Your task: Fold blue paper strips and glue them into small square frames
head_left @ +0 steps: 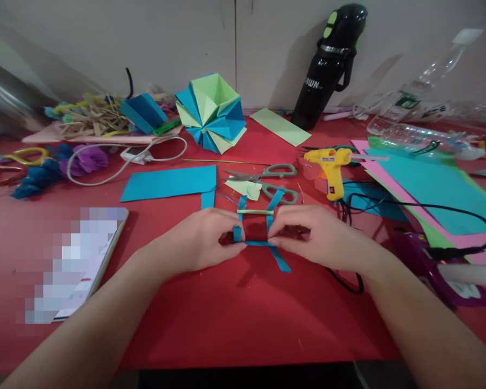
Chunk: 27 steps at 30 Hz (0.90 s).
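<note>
Between my hands is a small frame of folded blue paper strips (258, 243), with a pale green strip (255, 212) across its far side. My left hand (210, 237) pinches the frame's near left corner, where a short blue end sticks up. At the near right corner, my right hand (303, 235) pinches the paper between thumb and finger; a loose blue end slants toward me below it. Just beyond the frame lie grey-handled scissors (267, 175) and a light green paper scrap (245, 187). A blue paper sheet (170, 182) rests behind my left hand.
A yellow glue gun (330, 167) and a purple glue gun (433, 265) with black cords lie right, near stacked coloured paper (425, 183). A phone-like device (81, 265) is left. Behind stand a folded paper ornament (213, 113), a black bottle (328, 70) and clear plastic bottles (425, 81).
</note>
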{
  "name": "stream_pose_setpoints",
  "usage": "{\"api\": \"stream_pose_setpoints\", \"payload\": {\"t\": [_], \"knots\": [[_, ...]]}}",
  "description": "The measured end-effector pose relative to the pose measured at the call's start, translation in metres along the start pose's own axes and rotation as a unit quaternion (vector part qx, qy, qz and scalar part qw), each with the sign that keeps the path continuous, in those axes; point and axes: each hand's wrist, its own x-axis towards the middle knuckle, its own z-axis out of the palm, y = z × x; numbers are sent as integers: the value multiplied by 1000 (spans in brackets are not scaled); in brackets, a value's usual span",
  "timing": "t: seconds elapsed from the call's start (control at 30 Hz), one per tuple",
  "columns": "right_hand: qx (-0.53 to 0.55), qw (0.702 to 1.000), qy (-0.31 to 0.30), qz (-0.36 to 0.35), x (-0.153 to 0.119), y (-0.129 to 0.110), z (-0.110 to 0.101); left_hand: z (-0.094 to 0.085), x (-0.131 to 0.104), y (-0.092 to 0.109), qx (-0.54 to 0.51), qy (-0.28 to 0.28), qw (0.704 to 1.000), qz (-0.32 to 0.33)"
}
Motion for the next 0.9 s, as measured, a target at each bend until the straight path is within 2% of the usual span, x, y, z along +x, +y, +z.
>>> {"api": "stream_pose_setpoints", "payload": {"t": [0.23,0.63,0.77,0.9], "knots": [[-22,1000,-19,7,2,10,7,-1,1,0,-4,-9,1000,-10],[-19,1000,-9,5,3,9,10,-8,-2,-2,-9,-7,1000,7],[2,1000,1,-2,-3,6,-1,-6,-2,-3,-12,-9,1000,13],[6,999,-51,3,-17,4,-20,-3,-2,-5,-5,0,1000,4]]}}
